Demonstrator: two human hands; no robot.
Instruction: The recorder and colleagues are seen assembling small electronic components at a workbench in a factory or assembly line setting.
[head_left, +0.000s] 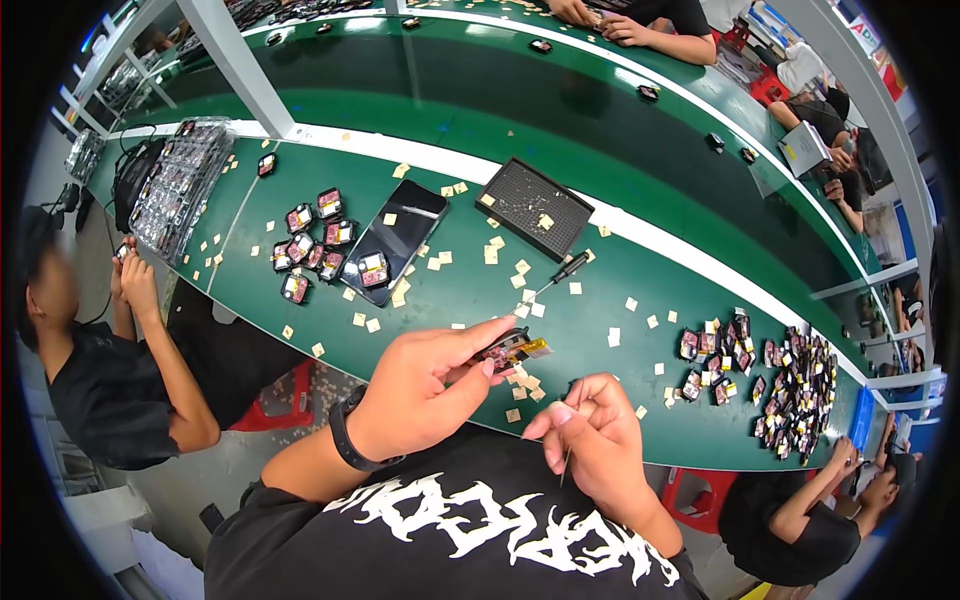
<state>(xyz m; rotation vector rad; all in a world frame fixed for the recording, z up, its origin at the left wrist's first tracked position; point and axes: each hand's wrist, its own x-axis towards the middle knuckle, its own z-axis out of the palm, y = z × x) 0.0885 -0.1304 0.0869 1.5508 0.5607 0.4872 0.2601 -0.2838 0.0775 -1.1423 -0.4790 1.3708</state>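
My left hand (425, 390) comes in from the lower left with a dark band round its wrist. Its thumb and fingers pinch a small open electronic module (503, 350), black-cased, with a reddish board and a yellow strip sticking out to the right. To the right and a little lower is my right hand (598, 435), fingers curled together. A thin metal tool (565, 465) pokes down from its fingers; most of it is hidden, so its kind does not show. The right hand is apart from the module. Beyond the module, a screwdriver (562, 280) lies on the green table (450, 310).
Small cream squares (520, 267) are scattered about. Left of centre lie a black glossy panel (395, 240) and several modules (300, 250); a black tray (535, 208) is farther back. Many modules (795, 395) crowd the right. A co-worker (110, 340) sits at left, another (800, 520) at right.
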